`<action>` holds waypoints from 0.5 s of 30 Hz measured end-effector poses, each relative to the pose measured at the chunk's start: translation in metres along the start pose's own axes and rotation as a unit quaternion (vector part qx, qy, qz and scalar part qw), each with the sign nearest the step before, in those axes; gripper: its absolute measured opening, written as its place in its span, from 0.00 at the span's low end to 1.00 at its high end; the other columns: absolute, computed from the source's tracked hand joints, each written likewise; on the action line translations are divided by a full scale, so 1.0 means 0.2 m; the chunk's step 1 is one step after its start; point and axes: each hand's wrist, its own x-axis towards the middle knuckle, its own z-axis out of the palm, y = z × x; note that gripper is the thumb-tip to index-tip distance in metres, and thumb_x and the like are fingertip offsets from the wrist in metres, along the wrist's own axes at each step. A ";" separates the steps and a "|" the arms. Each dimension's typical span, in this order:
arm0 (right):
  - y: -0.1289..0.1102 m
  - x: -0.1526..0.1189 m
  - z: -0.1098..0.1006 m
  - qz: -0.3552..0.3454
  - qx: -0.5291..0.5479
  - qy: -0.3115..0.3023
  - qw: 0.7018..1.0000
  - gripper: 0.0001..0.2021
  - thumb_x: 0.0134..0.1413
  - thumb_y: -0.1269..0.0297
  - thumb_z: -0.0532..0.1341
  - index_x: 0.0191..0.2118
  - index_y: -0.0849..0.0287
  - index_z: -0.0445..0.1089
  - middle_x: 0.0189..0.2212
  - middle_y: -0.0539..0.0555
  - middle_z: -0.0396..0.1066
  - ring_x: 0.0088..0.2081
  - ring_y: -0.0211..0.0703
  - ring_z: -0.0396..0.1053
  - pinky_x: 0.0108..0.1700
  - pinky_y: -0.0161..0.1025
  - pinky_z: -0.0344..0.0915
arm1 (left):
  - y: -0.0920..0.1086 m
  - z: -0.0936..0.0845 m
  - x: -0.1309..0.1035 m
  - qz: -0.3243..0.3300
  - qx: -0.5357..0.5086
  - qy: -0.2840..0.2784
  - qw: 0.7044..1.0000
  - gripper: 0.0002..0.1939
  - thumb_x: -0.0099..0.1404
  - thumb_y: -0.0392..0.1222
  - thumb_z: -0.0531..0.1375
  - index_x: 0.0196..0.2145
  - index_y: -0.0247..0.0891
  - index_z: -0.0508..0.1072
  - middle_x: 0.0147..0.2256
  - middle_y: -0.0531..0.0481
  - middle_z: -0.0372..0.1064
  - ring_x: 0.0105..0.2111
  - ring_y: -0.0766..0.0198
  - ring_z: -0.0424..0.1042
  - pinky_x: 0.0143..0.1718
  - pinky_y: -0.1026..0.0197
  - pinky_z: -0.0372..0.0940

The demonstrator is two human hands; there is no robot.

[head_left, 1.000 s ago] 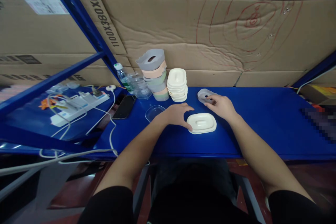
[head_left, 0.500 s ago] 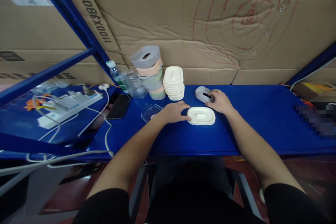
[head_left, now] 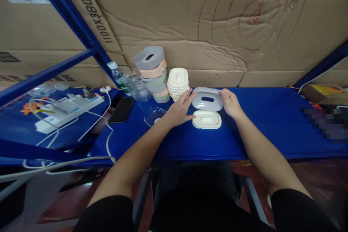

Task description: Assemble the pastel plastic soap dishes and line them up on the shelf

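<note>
My right hand (head_left: 230,103) grips the right end of a grey oval piece with a slot (head_left: 207,105), which is tilted just behind a cream lid-like piece (head_left: 206,120) lying on the blue table. My left hand (head_left: 179,111) has its fingers apart, with fingertips by the grey piece's left end and the thumb at the cream piece's left edge. Behind my left hand stand a stack of cream pieces (head_left: 178,78) and a taller stack of grey, peach and green pieces (head_left: 153,74). A clear oval piece (head_left: 152,115) lies left of my left hand.
On the left of the blue table (head_left: 261,123) are a black phone (head_left: 121,110), a plastic bottle (head_left: 117,74), clear containers (head_left: 140,88) and a white power strip (head_left: 69,114) with loose cables. Cardboard (head_left: 163,18) and a blue frame stand behind.
The grey piece has been lifted and tipped up by my right hand, showing its slotted face. My left fingers have spread and moved up toward it.
</note>
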 end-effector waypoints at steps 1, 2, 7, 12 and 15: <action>-0.01 0.00 0.00 0.010 0.022 -0.027 0.999 0.36 0.56 0.19 0.47 0.29 0.52 0.58 0.24 0.50 0.62 0.28 0.44 0.63 0.31 0.41 0.62 | 0.00 0.00 0.00 0.012 0.006 0.014 1.000 0.57 0.64 0.47 0.69 0.77 0.40 0.36 0.75 0.28 0.41 0.74 0.35 0.51 0.69 0.38 0.61; -0.02 -0.01 0.01 0.022 0.041 -0.054 0.997 0.36 0.56 0.18 0.47 0.30 0.52 0.59 0.24 0.49 0.62 0.28 0.43 0.64 0.30 0.40 0.63 | 0.01 0.00 0.00 0.021 0.010 0.025 0.999 0.56 0.65 0.46 0.68 0.77 0.39 0.36 0.75 0.27 0.42 0.75 0.36 0.49 0.71 0.38 0.60; -0.06 -0.03 -0.05 0.073 0.072 -0.167 0.981 0.33 0.60 0.23 0.52 0.40 0.52 0.66 0.25 0.50 0.72 0.24 0.44 0.70 0.27 0.41 0.66 | 0.04 0.00 0.01 0.008 -0.008 0.019 1.000 0.52 0.64 0.49 0.69 0.75 0.34 0.45 0.70 0.27 0.56 0.71 0.39 0.59 0.70 0.39 0.61; -0.09 -0.02 -0.14 0.013 -0.192 -0.228 0.954 0.32 0.69 0.33 0.49 0.32 0.55 0.72 0.25 0.55 0.77 0.30 0.47 0.75 0.33 0.41 0.64 | 0.05 0.00 0.02 -0.024 -0.041 -0.047 0.998 0.55 0.59 0.56 0.73 0.74 0.34 0.52 0.69 0.28 0.61 0.68 0.39 0.64 0.68 0.40 0.62; -0.08 -0.02 -0.15 -0.001 -0.284 -0.264 0.922 0.36 0.71 0.34 0.45 0.29 0.57 0.75 0.27 0.58 0.79 0.32 0.49 0.75 0.33 0.41 0.61 | 0.06 0.00 0.02 -0.033 -0.049 -0.093 0.994 0.56 0.58 0.59 0.73 0.74 0.35 0.53 0.69 0.30 0.62 0.67 0.39 0.67 0.66 0.40 0.64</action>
